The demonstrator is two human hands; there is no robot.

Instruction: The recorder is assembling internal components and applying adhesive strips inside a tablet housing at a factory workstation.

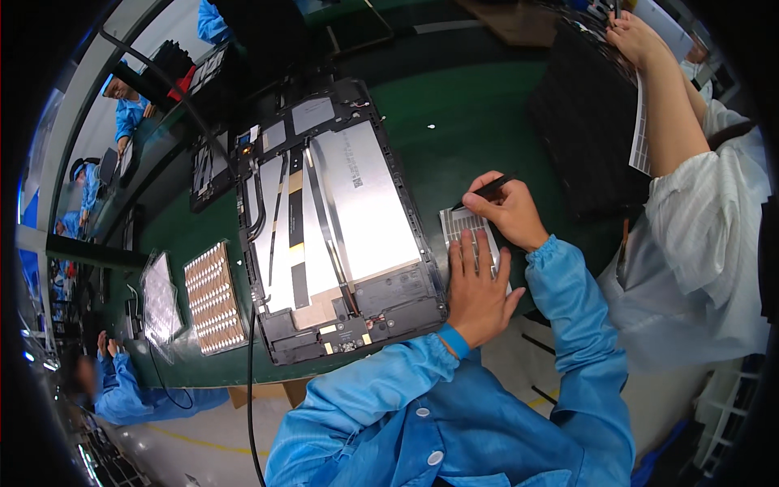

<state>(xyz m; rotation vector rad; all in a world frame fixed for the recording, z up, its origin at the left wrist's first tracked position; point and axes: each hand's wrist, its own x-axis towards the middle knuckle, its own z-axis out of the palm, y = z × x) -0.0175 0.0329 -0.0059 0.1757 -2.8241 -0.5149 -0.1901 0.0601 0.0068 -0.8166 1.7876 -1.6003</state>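
My left hand [477, 294] lies flat with its fingers stretched over a sheet of small stickers [457, 222], pressing it to the green table. Between the fingers of my right hand [511, 213] is a dark pen-like tool [492, 186], probably tweezers, with its tip at the sheet's upper edge. Left of my hands rests an opened tablet-like device [369, 203], its silver inner plate, flat ribbon cables and black frame showing. A small circuit board [350, 334] sits at its near end. My left hand is just beside the device's right edge.
Left of the device are a tray of small white parts [215, 296] and a clear plastic-wrapped pack [161, 299]. A black cable [251, 398] hangs over the table's front edge. A black stack [580, 122] stands at right, beside a co-worker's arm [669, 114]. A metal frame [61, 162] rises at left.
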